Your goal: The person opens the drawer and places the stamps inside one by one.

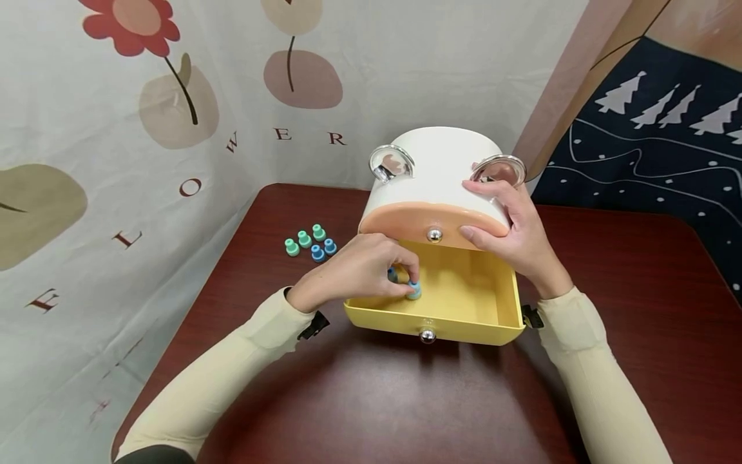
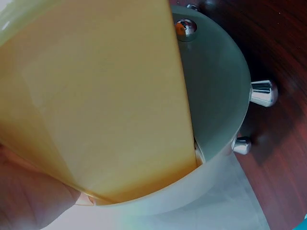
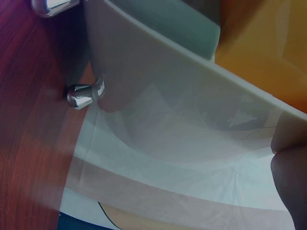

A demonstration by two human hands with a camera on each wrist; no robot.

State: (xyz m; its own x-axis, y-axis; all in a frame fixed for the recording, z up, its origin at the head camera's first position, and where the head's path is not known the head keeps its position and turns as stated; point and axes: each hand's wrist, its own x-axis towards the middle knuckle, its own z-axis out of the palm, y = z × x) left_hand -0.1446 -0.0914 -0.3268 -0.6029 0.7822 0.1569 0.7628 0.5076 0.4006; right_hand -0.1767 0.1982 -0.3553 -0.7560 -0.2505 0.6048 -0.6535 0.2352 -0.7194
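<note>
While right hand (image 1: 510,222) steadies box (image 1: 437,174), left hand (image 1: 362,267) pinches peg (image 1: 413,290)

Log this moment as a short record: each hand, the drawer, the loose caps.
left hand: over the yellow drawer's left side, fingers pinching a blue cap
right hand: rests on the white box, thumb on the pink drawer
yellow drawer: pulled open, silver knob in front
pink drawer: shut
loose caps: five on the table, left of the box; three green, two blue
</note>
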